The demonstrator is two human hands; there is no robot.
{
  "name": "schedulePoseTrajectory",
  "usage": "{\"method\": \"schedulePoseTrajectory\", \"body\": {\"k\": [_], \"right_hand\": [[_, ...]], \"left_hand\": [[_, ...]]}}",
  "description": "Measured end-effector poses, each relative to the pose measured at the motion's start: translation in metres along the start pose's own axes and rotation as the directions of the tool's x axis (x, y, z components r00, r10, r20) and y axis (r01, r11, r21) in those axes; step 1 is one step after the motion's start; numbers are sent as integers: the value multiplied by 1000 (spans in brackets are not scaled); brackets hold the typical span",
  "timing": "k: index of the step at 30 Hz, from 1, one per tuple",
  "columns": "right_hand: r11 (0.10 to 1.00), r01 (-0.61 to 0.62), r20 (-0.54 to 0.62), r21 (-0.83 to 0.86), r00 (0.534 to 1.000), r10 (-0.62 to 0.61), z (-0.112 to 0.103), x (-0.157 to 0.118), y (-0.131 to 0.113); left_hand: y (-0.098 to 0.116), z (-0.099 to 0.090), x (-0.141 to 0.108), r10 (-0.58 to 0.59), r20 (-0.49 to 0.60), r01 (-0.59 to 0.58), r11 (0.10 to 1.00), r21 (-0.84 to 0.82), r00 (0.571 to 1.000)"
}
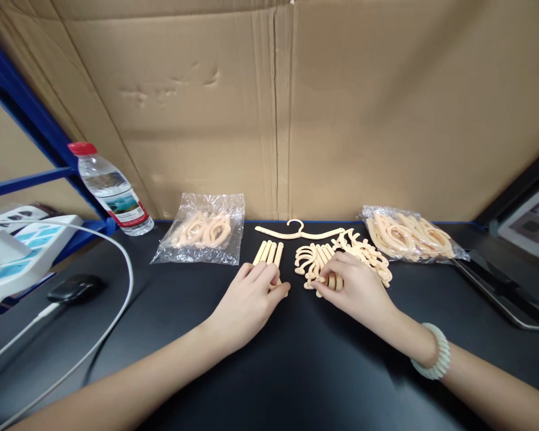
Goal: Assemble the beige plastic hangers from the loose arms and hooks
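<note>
Several cream plastic hanger arms (269, 251) lie side by side on the black table, their far ends showing. My left hand (254, 299) is closed over their near ends, thumb and fingers curled round them. Right of these lies a loose pile of cream hanger parts (363, 254), curved hooks and straight pieces among them. My right hand (354, 287) is over the pile's near edge, thumb and forefinger pinching a small hanger piece (320, 279); the palm hides part of the pile. Behind both hands lies an assembled hanger (314, 234) with its hook pointing away.
Clear plastic bags of hanger parts lie at the back left (197, 230) and back right (406, 234). A water bottle (112, 191) leans by a blue frame. A white cable (128, 269) loops across the left side, near a black mouse-like object (74, 288). Cardboard (197, 108) walls the back.
</note>
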State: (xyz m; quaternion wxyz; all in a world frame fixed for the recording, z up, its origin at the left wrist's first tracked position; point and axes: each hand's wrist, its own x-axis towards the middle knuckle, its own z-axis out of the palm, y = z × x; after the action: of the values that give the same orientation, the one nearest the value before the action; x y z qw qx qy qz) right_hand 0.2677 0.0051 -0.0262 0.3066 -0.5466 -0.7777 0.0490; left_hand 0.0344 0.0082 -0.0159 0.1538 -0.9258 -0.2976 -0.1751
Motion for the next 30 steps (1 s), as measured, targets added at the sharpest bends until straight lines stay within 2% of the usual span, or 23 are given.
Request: {"method": "schedulePoseTrajectory", "body": {"k": [4,9,12,14,17,20,24,27,30], "right_hand": [[994,-60,-8,91,998,61,-7,2,0],[961,-170,24,220,985,169,-22,3,-1],[897,-286,106,337,958,266,-33,4,0],[841,-334,168,425,942,289,-38,4,2],[801,-307,190,515,951,243,-39,5,5],[883,-196,81,426,981,179,-32,5,7],[959,-73,-5,275,997,78,-22,4,6],[944,-106,-11,312,993,115,-18,4,5],[859,-201,25,472,976,215,-15,5,5]], "left_hand": [[2,-1,-2,40,-96,-46,998,-53,995],[7,-6,-2,-56,-225,-2,968,-250,973],[10,-9,-3,-147,-226,38,904,-427,963],[11,-10,-4,-197,-201,59,840,-539,960],[14,-11,-5,-240,-162,69,733,-677,957],[17,-14,-4,-286,-140,84,649,-756,948],[19,-18,-3,-337,-169,80,615,-785,926],[19,-19,-2,-375,-147,107,578,-809,916],[18,-17,-2,-417,-111,146,537,-831,902]]}}
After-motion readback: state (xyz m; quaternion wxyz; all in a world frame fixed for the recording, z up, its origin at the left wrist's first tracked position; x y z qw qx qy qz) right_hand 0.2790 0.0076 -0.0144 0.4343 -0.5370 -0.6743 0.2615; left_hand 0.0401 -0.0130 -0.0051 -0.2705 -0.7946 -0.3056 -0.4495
